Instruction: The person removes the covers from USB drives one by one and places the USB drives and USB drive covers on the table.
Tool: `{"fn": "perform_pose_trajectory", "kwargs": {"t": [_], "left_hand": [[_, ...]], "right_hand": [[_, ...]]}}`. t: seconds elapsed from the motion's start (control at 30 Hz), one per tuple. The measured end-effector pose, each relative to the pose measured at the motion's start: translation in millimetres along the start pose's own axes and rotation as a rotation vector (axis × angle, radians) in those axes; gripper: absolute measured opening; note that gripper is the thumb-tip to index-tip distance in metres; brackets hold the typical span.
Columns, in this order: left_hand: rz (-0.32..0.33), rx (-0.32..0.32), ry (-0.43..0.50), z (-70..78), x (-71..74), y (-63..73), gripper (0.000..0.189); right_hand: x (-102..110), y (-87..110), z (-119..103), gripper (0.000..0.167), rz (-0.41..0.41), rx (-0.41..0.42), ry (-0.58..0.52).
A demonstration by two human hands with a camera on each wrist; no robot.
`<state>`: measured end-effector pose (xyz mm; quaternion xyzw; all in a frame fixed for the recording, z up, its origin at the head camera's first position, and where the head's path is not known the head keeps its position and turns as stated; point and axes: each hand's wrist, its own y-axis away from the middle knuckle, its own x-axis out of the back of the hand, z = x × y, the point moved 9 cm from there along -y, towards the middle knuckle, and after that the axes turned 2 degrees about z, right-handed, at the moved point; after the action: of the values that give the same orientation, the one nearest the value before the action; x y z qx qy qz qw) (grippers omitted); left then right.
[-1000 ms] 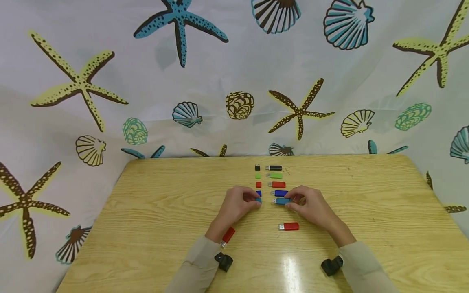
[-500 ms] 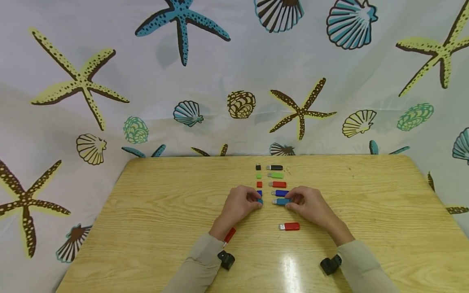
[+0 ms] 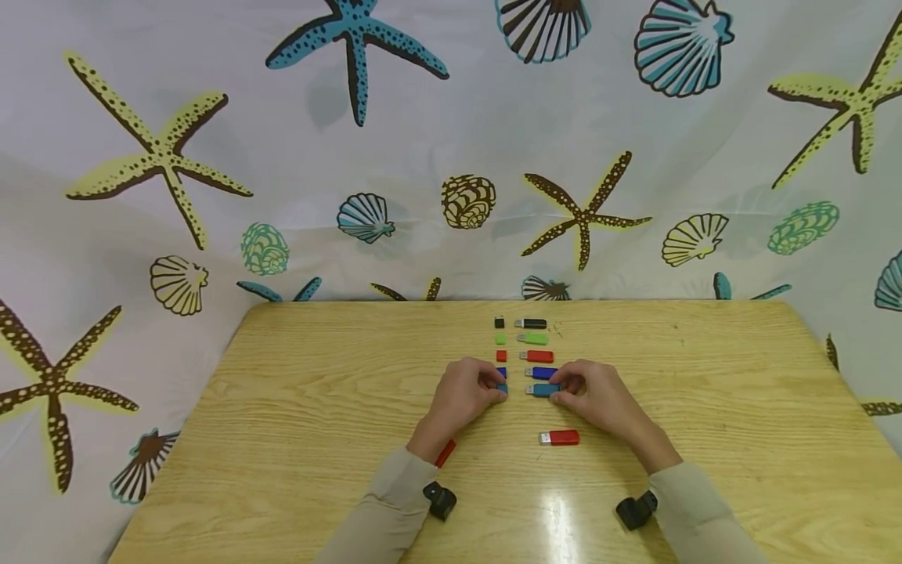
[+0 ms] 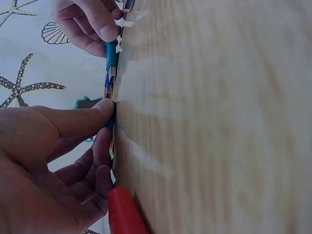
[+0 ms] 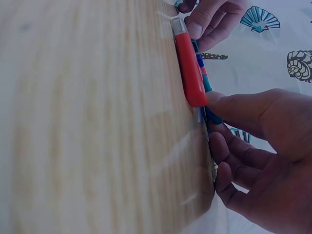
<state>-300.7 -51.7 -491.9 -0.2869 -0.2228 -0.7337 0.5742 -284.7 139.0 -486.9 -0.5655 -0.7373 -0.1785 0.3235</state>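
Left hand [image 3: 461,392] is pinching the little teal cap [image 3: 502,388], right hand [image 3: 599,395] has the back end of the teal USB stick [image 3: 541,389], both just right of mid-frame, slightly apart. Fingertip grips probably suit bits this tiny. Above, a red cap [image 3: 501,356] sits beside a matching red stick [image 3: 537,356] on the table [image 3: 317,407], likely to keep pairs obvious.
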Motion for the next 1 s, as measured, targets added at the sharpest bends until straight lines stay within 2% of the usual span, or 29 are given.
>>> {"fn": "perform_pose_trajectory", "kwargs": {"t": [0.37, 0.47, 0.6, 0.8, 1.0], "left_hand": [[-0.004, 0.014, 0.004, 0.2, -0.3, -0.3, 0.013], [-0.011, 0.0, 0.014, 1.3, 0.3, 0.9, 0.015], [-0.018, -0.033, 0.039, 3.4, 2.5, 3.0, 0.017], [-0.027, -0.038, 0.108, 2.1, 6.3, 6.8, 0.017], [-0.018, -0.051, 0.147, 1.9, 10.0, 11.2, 0.015]], "right_hand": [[0, -0.2, 1, 0.014, -0.01, -0.033, 0.009], [0, 0.1, 0, 0.014, -0.015, -0.024, 0.006], [0, 0.6, 0, 0.013, -0.012, -0.006, -0.001], [0, 2.2, -1, 0.015, -0.005, -0.002, -0.018], [5, 7.2, -2, 0.017, 0.05, 0.008, -0.029]]}}
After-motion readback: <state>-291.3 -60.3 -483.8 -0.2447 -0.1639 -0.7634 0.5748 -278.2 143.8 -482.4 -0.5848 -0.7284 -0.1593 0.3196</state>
